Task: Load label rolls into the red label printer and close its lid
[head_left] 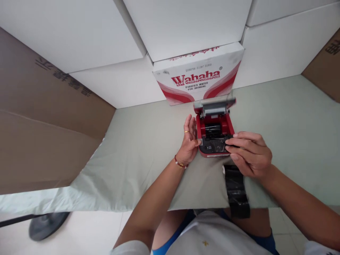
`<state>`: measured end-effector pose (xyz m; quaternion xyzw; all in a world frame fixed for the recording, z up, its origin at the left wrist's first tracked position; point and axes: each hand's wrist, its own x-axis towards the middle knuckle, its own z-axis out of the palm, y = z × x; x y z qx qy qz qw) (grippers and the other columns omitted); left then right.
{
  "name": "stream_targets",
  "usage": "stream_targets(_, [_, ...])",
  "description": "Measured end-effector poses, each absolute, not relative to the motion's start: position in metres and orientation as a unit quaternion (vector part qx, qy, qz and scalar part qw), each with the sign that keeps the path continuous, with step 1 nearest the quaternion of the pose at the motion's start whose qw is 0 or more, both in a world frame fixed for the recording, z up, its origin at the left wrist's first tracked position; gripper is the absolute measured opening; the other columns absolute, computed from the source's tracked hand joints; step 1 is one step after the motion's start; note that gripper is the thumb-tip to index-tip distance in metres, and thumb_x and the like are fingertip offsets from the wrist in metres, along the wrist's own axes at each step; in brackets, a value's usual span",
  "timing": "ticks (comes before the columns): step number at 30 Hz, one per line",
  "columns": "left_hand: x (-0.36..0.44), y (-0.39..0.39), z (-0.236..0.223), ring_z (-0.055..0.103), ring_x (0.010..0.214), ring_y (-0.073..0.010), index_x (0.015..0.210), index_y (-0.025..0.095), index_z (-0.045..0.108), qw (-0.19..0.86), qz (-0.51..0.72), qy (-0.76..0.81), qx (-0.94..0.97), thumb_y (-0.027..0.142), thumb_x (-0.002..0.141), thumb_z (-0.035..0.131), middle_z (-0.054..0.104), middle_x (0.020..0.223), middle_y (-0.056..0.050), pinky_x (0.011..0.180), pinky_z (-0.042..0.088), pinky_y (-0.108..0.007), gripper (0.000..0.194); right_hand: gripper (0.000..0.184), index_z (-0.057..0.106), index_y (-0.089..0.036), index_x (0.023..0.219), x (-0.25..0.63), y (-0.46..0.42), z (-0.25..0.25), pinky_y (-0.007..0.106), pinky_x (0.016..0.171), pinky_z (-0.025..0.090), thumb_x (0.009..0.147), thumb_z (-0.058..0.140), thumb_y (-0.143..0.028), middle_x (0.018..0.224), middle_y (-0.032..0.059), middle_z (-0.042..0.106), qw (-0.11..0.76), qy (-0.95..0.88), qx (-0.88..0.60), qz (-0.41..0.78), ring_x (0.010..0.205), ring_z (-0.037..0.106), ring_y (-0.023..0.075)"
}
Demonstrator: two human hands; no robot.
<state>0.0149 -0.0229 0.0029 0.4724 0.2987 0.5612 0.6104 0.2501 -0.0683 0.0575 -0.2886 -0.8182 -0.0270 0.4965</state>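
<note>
A small red printer (199, 128) with a black front deck sits on the cloth, its lid (214, 107) tilted up and smeared by motion. Inside lies a roll of glossy black film (213, 129), and shiny film (220, 144) spreads over the front deck. My left hand (190, 141) grips the printer's left side, thumb on its front corner and fingers along the wall. At the right front corner, the fingers of my right hand (249, 152) close on the film's edge; the fingertips partly hide it. Below that hand, a second black film roll (235, 187) lies partly unrolled over the table edge.
A Wahaha water carton (198, 83) stands right behind the printer, among large white boxes (106, 32). Brown cartons (50, 141) flank the table on both sides. Green cloth (148, 141) covers the tabletop. A black round base (47, 226) stands on the floor at lower left.
</note>
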Motion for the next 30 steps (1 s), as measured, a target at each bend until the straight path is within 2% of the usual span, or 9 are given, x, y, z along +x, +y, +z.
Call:
stream_targets(3, [0.017, -0.021, 0.001, 0.028, 0.168, -0.0307, 0.159, 0.043, 0.038, 0.615, 0.562, 0.287, 0.474, 0.056, 0.071, 0.091, 0.032, 0.178, -0.003, 0.135, 0.029, -0.050, 0.104, 0.016, 0.080, -0.028, 0.096, 0.250, -0.067, 0.071, 0.043, 0.086, 0.065, 0.097, 0.065, -0.021, 0.096, 0.0038, 0.085, 0.480, -0.831, -0.278, 0.055, 0.100, 0.078, 0.0251])
stream_targets(6, [0.019, -0.019, 0.001, 0.033, 0.165, -0.0323, 0.152, 0.037, 0.049, 0.617, 0.573, 0.280, 0.462, 0.057, 0.070, 0.091, 0.040, 0.174, -0.005, 0.135, 0.029, -0.049, 0.094, 0.032, 0.077, -0.026, 0.083, 0.250, -0.058, 0.096, 0.038, 0.079, 0.063, 0.107, 0.056, -0.033, 0.091, 0.0037, 0.084, 0.453, -0.794, -0.362, 0.182, 0.087, 0.079, 0.0219])
stream_targets(9, [0.021, -0.017, 0.003, 0.038, 0.162, -0.0315, 0.143, 0.033, 0.056, 0.625, 0.595, 0.282, 0.420, 0.056, 0.075, 0.087, 0.049, 0.167, -0.006, 0.134, 0.030, -0.049, 0.078, 0.041, 0.075, -0.025, 0.076, 0.244, -0.033, 0.121, 0.033, 0.064, 0.055, 0.108, 0.055, -0.044, 0.078, 0.0013, 0.080, 0.319, -0.786, -0.471, 0.242, 0.067, 0.073, 0.0181])
stream_targets(13, [0.023, -0.014, 0.003, 0.046, 0.156, -0.0291, 0.131, 0.029, 0.063, 0.639, 0.601, 0.311, 0.366, 0.053, 0.083, 0.084, 0.059, 0.157, -0.007, 0.132, 0.034, -0.048, 0.058, 0.017, 0.080, -0.027, 0.082, 0.222, 0.008, 0.132, 0.034, 0.059, 0.046, 0.093, 0.066, -0.027, 0.076, 0.0038, 0.079, 0.051, -0.858, -0.503, 0.091, 0.065, 0.070, 0.0222])
stream_targets(16, [0.024, -0.012, 0.001, 0.052, 0.152, -0.0287, 0.128, 0.027, 0.064, 0.638, 0.602, 0.329, 0.351, 0.052, 0.082, 0.088, 0.063, 0.152, -0.008, 0.130, 0.037, -0.048, 0.058, 0.014, 0.083, -0.026, 0.089, 0.202, 0.030, 0.122, 0.036, 0.060, 0.047, 0.083, 0.073, -0.020, 0.081, 0.0107, 0.081, -0.026, -0.850, -0.526, 0.010, 0.068, 0.072, 0.0271])
stream_targets(22, [0.027, -0.011, -0.003, 0.058, 0.145, -0.0283, 0.127, 0.025, 0.064, 0.624, 0.614, 0.321, 0.361, 0.055, 0.082, 0.088, 0.068, 0.145, -0.009, 0.128, 0.039, -0.048, 0.059, 0.002, 0.079, -0.023, 0.078, 0.190, 0.041, 0.098, 0.040, 0.064, 0.052, 0.077, 0.080, -0.022, 0.081, 0.0155, 0.081, -0.024, -0.847, -0.531, 0.006, 0.072, 0.074, 0.0315])
stream_targets(26, [0.028, -0.009, -0.005, 0.059, 0.142, -0.0280, 0.126, 0.026, 0.064, 0.617, 0.616, 0.326, 0.366, 0.055, 0.082, 0.089, 0.068, 0.142, -0.009, 0.127, 0.040, -0.048, 0.058, 0.015, 0.079, -0.024, 0.096, 0.195, 0.026, 0.106, 0.040, 0.060, 0.050, 0.081, 0.078, -0.026, 0.084, 0.0143, 0.080, 0.005, -0.840, -0.542, -0.016, 0.066, 0.071, 0.0287])
stream_targets(28, [0.028, -0.008, -0.006, 0.060, 0.141, -0.0278, 0.126, 0.025, 0.064, 0.615, 0.617, 0.326, 0.367, 0.055, 0.082, 0.089, 0.068, 0.142, -0.009, 0.127, 0.039, -0.048, 0.059, 0.019, 0.076, -0.024, 0.102, 0.200, 0.007, 0.121, 0.040, 0.057, 0.046, 0.087, 0.074, -0.036, 0.086, 0.0130, 0.079, 0.051, -0.845, -0.532, -0.016, 0.060, 0.068, 0.0270])
stream_targets(30, [0.027, -0.008, -0.007, 0.060, 0.140, -0.0275, 0.126, 0.025, 0.064, 0.618, 0.616, 0.326, 0.364, 0.055, 0.081, 0.090, 0.068, 0.141, -0.009, 0.127, 0.039, -0.048, 0.059, 0.027, 0.076, -0.026, 0.099, 0.214, -0.018, 0.141, 0.039, 0.054, 0.042, 0.092, 0.070, -0.052, 0.081, 0.0096, 0.077, 0.171, -0.838, -0.518, 0.013, 0.055, 0.063, 0.0244])
